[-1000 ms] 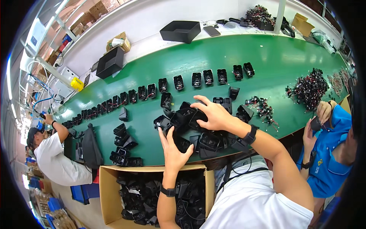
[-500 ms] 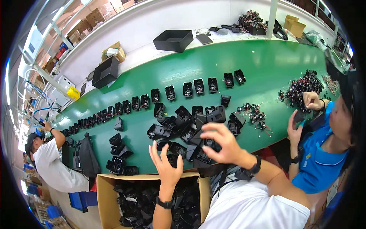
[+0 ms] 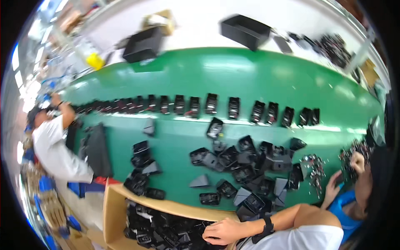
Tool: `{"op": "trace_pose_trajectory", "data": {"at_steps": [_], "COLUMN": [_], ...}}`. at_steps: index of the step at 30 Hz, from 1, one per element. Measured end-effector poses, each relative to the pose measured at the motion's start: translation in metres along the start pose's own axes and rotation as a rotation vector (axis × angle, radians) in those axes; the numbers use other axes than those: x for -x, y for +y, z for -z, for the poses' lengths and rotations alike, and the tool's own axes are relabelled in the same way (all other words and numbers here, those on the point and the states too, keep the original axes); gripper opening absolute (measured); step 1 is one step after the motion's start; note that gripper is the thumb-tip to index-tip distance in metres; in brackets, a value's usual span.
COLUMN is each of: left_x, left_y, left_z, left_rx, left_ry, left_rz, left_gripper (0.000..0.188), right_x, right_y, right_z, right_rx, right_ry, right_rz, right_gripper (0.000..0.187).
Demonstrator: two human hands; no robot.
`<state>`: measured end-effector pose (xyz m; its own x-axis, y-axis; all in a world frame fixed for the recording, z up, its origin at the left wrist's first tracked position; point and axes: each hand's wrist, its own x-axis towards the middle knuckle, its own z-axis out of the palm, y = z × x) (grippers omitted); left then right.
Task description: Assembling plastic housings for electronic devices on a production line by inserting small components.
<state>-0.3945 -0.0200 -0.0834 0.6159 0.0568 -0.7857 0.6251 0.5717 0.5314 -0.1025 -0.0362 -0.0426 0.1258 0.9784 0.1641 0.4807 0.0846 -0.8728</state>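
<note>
My right hand [image 3: 226, 231] is over the near right side of a cardboard box [image 3: 175, 203], back upward and fingers pointing left. The fingers are loosely bent and a little apart, and no object shows in them. Below and beside them, the box is filled with black plastic housings [image 3: 160, 229]. My left hand is out of view. Beyond the box, a loose pile of similar black housings [image 3: 243, 173] lies on the green table [image 3: 183, 75], some turned over to show grey-black outer shells.
A row of open black housings [image 3: 211, 103] runs across the table. Small wired parts [image 3: 314, 171] lie at the right. Black trays [image 3: 246, 31] stand along the back. One co-worker [image 3: 62, 143] is at the left, another in blue [image 3: 350, 204] at the right.
My right hand has come down from above the pile to the box. My left hand has gone out of view. The view has shifted, and a grey-black piece now lies apart near the box.
</note>
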Motion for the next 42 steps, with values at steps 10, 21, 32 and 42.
{"op": "trace_pose_trajectory", "data": {"at_steps": [10, 21, 32, 42], "left_x": [-0.070, -0.051, 0.012, 0.028], "left_y": [0.063, 0.082, 0.057, 0.117], "left_z": [0.045, 0.002, -0.062, -0.130], "left_rx": [-0.560, -1.003, -1.255, 0.117], "left_ry": [-0.206, 0.025, 0.363, -0.031], "left_rz": [-0.072, -0.546, -0.925, -0.545], "left_gripper": [0.071, 0.054, 0.045, 0.045], "right_x": [0.004, 0.008, 0.010, 0.002], "right_y": [-0.012, -0.007, -0.005, -0.052], "right_z": [0.011, -0.029, -0.002, 0.020], "right_rx": [-0.465, -0.347, -0.077, -1.209], "right_ry": [0.352, 0.423, 0.539, 1.150], "right_rz": [-0.094, 0.002, -0.096, -0.630], "right_gripper": [0.001, 0.008, 0.012, 0.014]}}
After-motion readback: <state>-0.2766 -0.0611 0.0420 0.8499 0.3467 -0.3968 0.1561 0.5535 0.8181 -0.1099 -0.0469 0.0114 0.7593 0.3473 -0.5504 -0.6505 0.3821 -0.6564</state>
